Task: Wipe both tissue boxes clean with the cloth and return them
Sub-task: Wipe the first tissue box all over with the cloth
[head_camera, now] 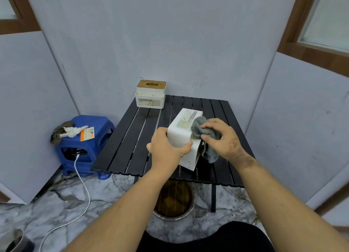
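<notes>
1. Head view, task things: the left hand (167, 148) grips a white tissue box (184, 136), tipped on its side above the black slatted table (132, 138), thumb on the near face and fingers wrapped over the far edge. The right hand (221, 136) pinches a bunched grey cloth (204, 136) against the box's right side.
2. Handling, as a judgement: the box looks light, rigid and smooth-walled, so likely slippery. Holding across two opposite faces suits it. The cloth is soft and drapes, with its tail hanging below the hand.
3. The second tissue box (150, 96), with a wooden lid, stands upright at the table's far-left corner, well apart from both hands.
4. Surroundings: a blue stool (83, 149) left of the table carries rags and a packet; a white cable (83, 187) trails across the floor; a metal bowl (174, 202) sits under the table's near edge. Nothing blocks the wiping.
</notes>
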Action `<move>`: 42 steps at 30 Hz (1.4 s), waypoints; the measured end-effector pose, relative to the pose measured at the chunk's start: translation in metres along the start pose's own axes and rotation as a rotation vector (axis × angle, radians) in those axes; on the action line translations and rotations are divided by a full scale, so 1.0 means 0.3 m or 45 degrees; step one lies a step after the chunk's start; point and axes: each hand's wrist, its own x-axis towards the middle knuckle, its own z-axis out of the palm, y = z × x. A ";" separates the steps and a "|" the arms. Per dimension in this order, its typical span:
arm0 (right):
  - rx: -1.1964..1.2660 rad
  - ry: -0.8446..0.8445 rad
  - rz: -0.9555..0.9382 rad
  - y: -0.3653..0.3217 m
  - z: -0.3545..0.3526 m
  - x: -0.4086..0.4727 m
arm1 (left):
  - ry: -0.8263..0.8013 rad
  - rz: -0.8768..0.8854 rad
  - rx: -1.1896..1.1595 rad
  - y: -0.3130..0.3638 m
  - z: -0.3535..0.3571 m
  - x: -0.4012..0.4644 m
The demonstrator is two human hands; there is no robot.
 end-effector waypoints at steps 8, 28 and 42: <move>-0.218 -0.030 -0.016 0.013 -0.005 -0.045 | -0.099 0.020 0.069 0.016 -0.032 0.017; -0.299 -0.017 0.035 -0.042 -0.003 -0.091 | -0.940 1.649 1.452 0.185 -0.198 0.373; -0.213 0.382 0.397 -0.085 0.042 -0.240 | -1.413 1.511 1.519 0.367 -0.059 0.346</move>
